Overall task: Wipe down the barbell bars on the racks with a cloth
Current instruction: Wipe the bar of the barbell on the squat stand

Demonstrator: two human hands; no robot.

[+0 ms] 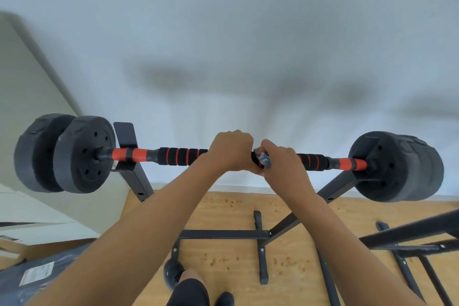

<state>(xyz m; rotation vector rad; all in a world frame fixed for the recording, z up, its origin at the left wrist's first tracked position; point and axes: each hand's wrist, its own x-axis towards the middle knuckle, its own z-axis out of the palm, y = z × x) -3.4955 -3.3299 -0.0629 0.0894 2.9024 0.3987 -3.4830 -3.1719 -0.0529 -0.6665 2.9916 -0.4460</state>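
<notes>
A barbell bar (178, 156) with black foam grips and orange bands lies across a black rack (135, 171), with black weight plates (82, 154) on the left end and more plates (395, 166) on the right end. My left hand (231, 151) is wrapped around the middle of the bar. Right beside it, my right hand (283, 164) is closed over the bar with a blue and white cloth (263, 158) bunched under its fingers. The two hands touch each other. Most of the cloth is hidden inside the right hand.
A white wall stands close behind the bar. Below, the rack's black base bars (223, 234) cross a wooden floor (231, 208). Another black frame (409, 233) stands at the lower right. My leg and shoes (188, 285) are at the bottom. A dark package (37, 273) lies lower left.
</notes>
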